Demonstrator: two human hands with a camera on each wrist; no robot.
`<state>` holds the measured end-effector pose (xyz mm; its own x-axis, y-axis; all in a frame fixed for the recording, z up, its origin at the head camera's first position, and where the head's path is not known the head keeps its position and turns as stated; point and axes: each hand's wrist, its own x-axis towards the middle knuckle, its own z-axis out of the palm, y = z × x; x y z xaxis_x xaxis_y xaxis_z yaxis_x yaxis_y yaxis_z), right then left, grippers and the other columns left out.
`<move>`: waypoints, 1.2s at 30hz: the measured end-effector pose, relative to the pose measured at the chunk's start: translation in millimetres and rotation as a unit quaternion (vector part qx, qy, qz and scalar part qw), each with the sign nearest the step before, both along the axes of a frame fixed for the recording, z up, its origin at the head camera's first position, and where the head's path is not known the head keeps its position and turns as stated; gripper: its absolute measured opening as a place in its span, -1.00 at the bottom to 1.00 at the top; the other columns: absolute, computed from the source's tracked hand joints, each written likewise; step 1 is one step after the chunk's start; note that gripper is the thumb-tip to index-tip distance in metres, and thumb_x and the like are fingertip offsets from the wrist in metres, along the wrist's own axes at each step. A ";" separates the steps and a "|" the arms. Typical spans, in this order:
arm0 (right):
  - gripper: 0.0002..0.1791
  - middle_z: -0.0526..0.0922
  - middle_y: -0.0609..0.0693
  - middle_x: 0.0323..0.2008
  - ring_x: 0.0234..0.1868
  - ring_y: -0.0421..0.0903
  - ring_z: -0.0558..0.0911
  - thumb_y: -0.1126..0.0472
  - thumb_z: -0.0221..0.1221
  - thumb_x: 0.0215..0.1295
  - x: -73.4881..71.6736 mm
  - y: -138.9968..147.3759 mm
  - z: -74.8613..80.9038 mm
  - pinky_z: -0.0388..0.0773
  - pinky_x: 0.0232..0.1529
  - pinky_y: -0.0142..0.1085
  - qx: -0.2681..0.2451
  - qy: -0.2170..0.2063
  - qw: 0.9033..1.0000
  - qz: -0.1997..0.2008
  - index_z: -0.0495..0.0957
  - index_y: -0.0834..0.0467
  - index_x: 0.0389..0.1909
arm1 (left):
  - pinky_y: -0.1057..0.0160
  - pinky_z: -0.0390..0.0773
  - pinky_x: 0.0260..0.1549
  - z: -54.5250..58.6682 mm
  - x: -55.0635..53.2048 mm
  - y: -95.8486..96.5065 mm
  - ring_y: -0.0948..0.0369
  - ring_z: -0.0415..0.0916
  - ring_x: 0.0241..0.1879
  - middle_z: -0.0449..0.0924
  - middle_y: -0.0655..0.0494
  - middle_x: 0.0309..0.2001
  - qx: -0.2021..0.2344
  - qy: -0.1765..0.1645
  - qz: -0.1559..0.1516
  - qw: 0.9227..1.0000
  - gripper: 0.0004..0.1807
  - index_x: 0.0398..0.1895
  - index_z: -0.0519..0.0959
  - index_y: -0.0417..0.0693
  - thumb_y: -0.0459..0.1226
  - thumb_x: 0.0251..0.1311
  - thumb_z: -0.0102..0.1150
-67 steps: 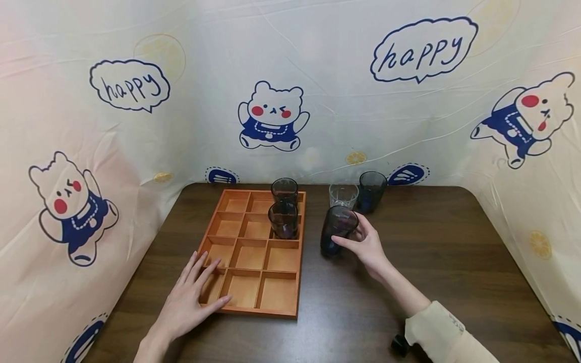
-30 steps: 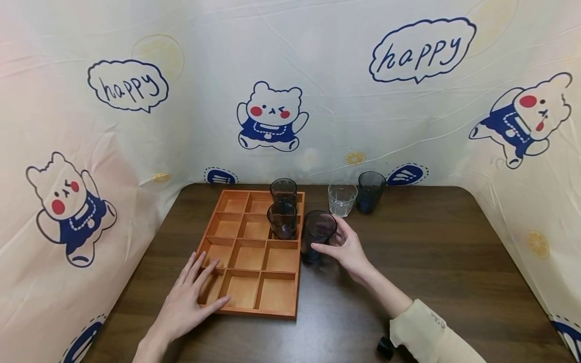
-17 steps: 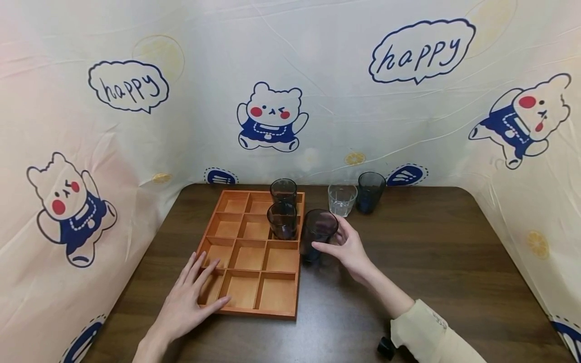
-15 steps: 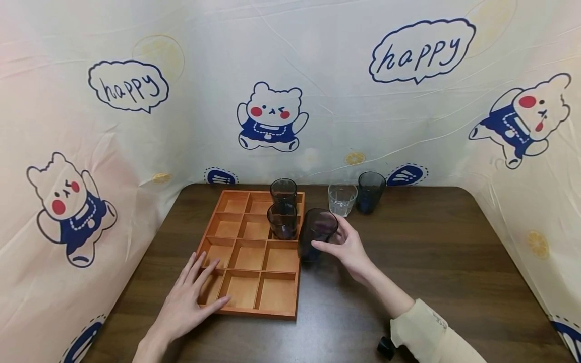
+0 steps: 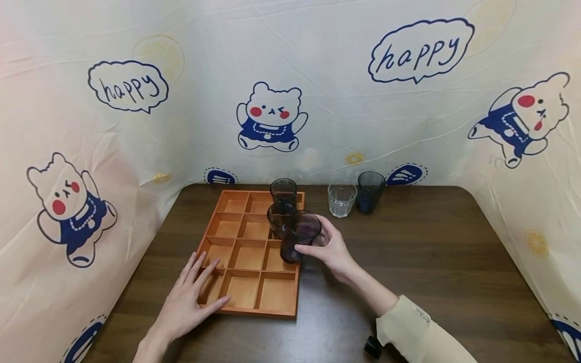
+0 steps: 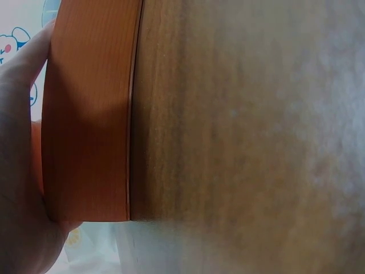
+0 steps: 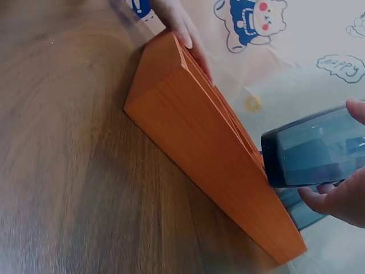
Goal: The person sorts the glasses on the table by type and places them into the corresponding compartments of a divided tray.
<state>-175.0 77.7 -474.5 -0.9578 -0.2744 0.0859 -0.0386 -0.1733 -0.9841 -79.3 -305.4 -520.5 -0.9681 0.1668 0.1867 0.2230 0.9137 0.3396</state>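
Note:
In my right hand (image 5: 328, 248) I grip a dark tinted drinking glass (image 5: 299, 234), thumb on the near side and fingers on the far side. It leans over the right column of a wooden compartment tray (image 5: 258, 313), at the third row from the back. The right wrist view puts the base of this glass (image 7: 291, 157) at the tray's top edge; whether they touch I cannot tell. My left hand (image 5: 183, 297) rests spread on the tray's front left corner. Two more dark glasses stand in the right column, one at the back (image 5: 283, 187) and one (image 5: 278, 217) partly hidden behind the held glass.
Behind my right hand a clear faceted glass (image 5: 342, 201) stands beside another dark glass (image 5: 370, 192) on the brown wooden table (image 5: 431, 252). A small black object (image 5: 373, 348) shows by my right sleeve. A printed cloth (image 5: 272, 50) hangs around the back and sides.
My right hand has carried the dark glass leftward from near the clear glass to the tray's right edge, then over it, tilting it on the way. My left hand has stayed put.

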 end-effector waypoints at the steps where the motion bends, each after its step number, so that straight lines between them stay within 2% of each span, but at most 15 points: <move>1: -0.09 0.60 0.36 0.40 0.27 -0.07 0.69 0.50 0.52 0.18 0.2 -2.2 -0.1 0.61 0.23 -0.44 -0.001 0.000 1.000 0.003 0.38 0.24 0.56 | -0.49 0.37 0.39 0.0 0.1 0.0 0.02 -0.18 0.84 0.14 -0.17 0.76 0.000 -0.001 0.001 1.000 0.06 0.69 0.39 0.18 0.29 0.17 0.54; 6: -0.08 0.60 0.35 0.41 0.31 -0.03 0.67 0.50 0.52 0.18 2.3 -11.9 -1.4 0.57 0.26 -0.44 0.003 -0.007 1.000 0.012 0.38 0.22 0.56 | -0.49 0.38 0.39 0.6 0.3 0.2 -0.10 -0.09 0.81 0.14 -0.18 0.76 0.000 -0.003 0.002 1.000 0.05 0.69 0.39 0.17 0.29 0.17 0.53; 8: -0.08 0.61 0.33 0.41 0.32 -0.05 0.67 0.50 0.52 0.18 3.3 -14.4 -2.8 0.60 0.24 -0.43 0.006 -0.012 1.000 0.015 0.38 0.20 0.57 | -0.49 0.39 0.38 0.9 0.3 0.5 -0.11 -0.08 0.80 0.14 -0.17 0.76 -0.001 -0.004 0.002 1.000 0.05 0.69 0.38 0.17 0.29 0.17 0.53; 11: -0.08 0.61 0.33 0.41 0.38 0.02 0.65 0.50 0.52 0.18 4.8 -17.7 -5.4 0.64 0.24 -0.38 0.016 -0.010 1.000 0.021 0.38 0.20 0.57 | -0.50 0.39 0.38 1.1 0.5 0.6 -0.11 -0.09 0.80 0.13 -0.17 0.76 -0.001 -0.005 0.003 1.000 0.06 0.70 0.38 0.18 0.29 0.17 0.53; 17: -0.06 0.54 0.40 0.48 0.52 0.30 0.55 0.53 0.52 0.17 7.7 -21.6 -12.0 0.62 0.44 -0.09 0.021 0.014 0.999 0.047 0.35 0.25 0.58 | -0.51 0.39 0.38 0.5 0.1 0.6 -0.13 -0.09 0.80 0.13 -0.17 0.76 -0.002 -0.006 0.003 1.000 0.06 0.70 0.37 0.18 0.30 0.18 0.53; 22: -0.06 0.50 0.41 0.50 0.52 0.31 0.56 0.53 0.52 0.17 8.6 -23.8 -14.9 0.56 0.51 0.08 0.025 0.025 0.998 0.058 0.34 0.24 0.57 | -0.51 0.39 0.37 0.3 -0.3 0.5 -0.11 -0.11 0.81 0.12 -0.16 0.77 -0.003 -0.008 0.003 1.000 0.06 0.70 0.36 0.19 0.30 0.18 0.52; 29: -0.05 0.57 0.36 0.47 0.50 0.28 0.58 0.54 0.55 0.11 7.7 -29.2 -18.8 0.53 0.53 0.01 0.055 0.055 0.995 0.058 0.36 0.30 0.53 | -0.51 0.38 0.38 1.0 0.2 0.5 -0.13 -0.09 0.80 0.13 -0.17 0.76 -0.003 -0.007 0.003 1.000 0.05 0.70 0.37 0.18 0.29 0.18 0.52; 33: -0.07 0.59 0.37 0.44 0.48 0.29 0.61 0.50 0.57 0.11 6.5 -30.4 -22.1 0.51 0.54 0.06 0.084 0.064 0.993 0.056 0.37 0.30 0.52 | -0.51 0.37 0.39 2.0 0.5 0.9 -0.14 -0.08 0.80 0.13 -0.17 0.76 -0.002 -0.011 0.004 1.000 0.05 0.70 0.37 0.18 0.29 0.19 0.52; 36: -0.07 0.62 0.36 0.41 0.43 0.29 0.64 0.46 0.59 0.12 5.2 -30.7 -24.7 0.56 0.51 -0.02 0.102 0.071 0.991 0.056 0.39 0.28 0.51 | -0.50 0.37 0.39 2.4 0.9 0.8 -0.13 -0.09 0.80 0.13 -0.17 0.76 -0.003 -0.011 0.005 1.000 0.05 0.70 0.37 0.18 0.30 0.19 0.52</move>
